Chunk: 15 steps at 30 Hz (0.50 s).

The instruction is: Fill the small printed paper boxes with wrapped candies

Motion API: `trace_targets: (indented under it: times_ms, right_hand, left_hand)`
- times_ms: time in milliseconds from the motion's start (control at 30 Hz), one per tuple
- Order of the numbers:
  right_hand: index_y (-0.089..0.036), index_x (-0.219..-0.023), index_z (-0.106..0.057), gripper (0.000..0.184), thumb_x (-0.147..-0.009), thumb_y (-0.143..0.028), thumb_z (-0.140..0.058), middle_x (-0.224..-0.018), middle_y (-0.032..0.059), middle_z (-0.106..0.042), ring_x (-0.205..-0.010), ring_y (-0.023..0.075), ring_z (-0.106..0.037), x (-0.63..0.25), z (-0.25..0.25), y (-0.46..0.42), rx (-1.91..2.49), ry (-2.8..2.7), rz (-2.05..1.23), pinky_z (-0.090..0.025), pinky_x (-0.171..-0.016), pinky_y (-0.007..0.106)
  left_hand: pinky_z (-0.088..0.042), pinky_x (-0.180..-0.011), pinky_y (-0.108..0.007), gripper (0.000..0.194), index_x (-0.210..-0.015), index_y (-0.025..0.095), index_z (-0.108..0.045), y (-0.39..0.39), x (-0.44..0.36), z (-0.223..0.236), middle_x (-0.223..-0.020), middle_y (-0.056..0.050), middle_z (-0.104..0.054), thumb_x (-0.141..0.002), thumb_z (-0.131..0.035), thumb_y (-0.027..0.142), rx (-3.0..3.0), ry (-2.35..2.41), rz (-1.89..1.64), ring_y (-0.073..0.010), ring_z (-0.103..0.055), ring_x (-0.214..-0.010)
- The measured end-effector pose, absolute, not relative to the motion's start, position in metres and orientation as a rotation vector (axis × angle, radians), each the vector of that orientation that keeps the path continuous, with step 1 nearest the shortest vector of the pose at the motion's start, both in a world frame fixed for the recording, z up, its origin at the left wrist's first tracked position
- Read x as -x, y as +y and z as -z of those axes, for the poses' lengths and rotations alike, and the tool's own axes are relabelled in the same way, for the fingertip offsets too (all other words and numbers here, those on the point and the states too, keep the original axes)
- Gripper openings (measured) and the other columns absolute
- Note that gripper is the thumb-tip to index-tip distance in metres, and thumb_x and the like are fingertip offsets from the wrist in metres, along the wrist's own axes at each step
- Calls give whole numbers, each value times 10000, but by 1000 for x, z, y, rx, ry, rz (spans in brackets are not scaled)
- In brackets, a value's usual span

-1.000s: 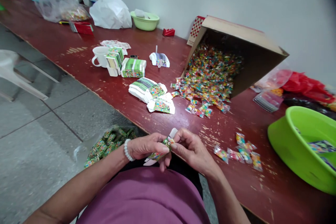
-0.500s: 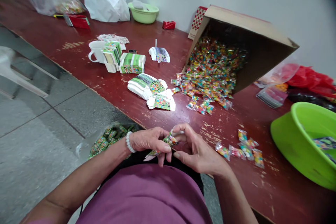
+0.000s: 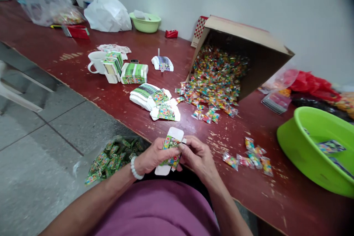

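Fingers curled, our left hand [image 3: 152,156] and right hand [image 3: 197,156] grip a white folding cardboard box [image 3: 171,151] with colourful print, at the edge of the chipped dark-red wooden table [image 3: 249,199], near a clear plastic bag of green printed boxes [image 3: 113,158].
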State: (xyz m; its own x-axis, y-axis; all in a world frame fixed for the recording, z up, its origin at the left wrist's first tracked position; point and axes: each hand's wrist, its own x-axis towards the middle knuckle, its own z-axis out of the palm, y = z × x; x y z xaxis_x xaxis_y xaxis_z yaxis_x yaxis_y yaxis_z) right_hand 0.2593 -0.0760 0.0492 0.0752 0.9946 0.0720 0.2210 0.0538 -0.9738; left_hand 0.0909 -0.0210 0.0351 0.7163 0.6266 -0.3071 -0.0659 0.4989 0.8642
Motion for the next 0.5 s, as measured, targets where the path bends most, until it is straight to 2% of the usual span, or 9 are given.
trace_targets:
  times_ms: [67, 133, 233, 333, 400, 500]
  right_hand:
    - [-177, -750, -670, 286, -906, -406, -602, -883, 51, -670, -662, 144, -604, -256, -47, -76, 1352, -1299, -957, -501, -593, 261]
    - [-175, -746, -663, 291, -900, -415, -609, -762, 23, -653, -689, 158, -600, -257, -48, -75, 1387, -1244, -943, -493, -628, 257]
    - [-173, -789, -663, 287, -909, -425, -595, -707, 3, -655, -656, 152, -589, -259, -49, -75, 1411, -1200, -999, -478, -607, 244]
    - [-185, -973, -650, 253, -897, -424, -619, -812, 23, -696, -738, 174, -640, -255, -48, -76, 1338, -1116, -1066, -517, -657, 263]
    - [-210, -1135, -568, 336, -882, -417, -647, -836, 16, -702, -753, 178, -666, -249, -45, -78, 1278, -992, -1100, -541, -668, 275]
    - [-230, -1183, -515, 381, -878, -407, -659, -895, 24, -720, -779, 177, -691, -241, -42, -82, 1236, -899, -1082, -558, -671, 278]
  left_hand:
    - [-520, -628, -263, 303, -878, 117, -648, -24, -93, -33, -750, -25, -684, -802, -737, 397, -1083, 729, -480, -154, -655, -644]
    - [-521, -726, -269, 288, -957, 137, -641, -27, -93, -34, -857, -26, -696, -792, -751, 346, -1252, 829, -556, -171, -658, -781]
    - [-519, -863, -295, 450, -1149, 194, -551, -34, -89, -37, -1058, -43, -694, -770, -774, 290, -1401, 992, -777, -197, -657, -966]
    - [-555, -800, -294, 586, -1272, 238, -447, -44, -89, -41, -1093, -55, -693, -781, -764, 280, -1384, 1026, -873, -191, -684, -904]
    - [-568, -758, -284, 617, -1329, 258, -437, -50, -89, -41, -1122, -60, -691, -794, -745, 274, -1366, 1007, -872, -188, -694, -873]
    - [-572, -772, -284, 627, -1384, 251, -464, -52, -90, -40, -1141, -66, -696, -813, -721, 280, -1361, 1016, -844, -203, -692, -917]
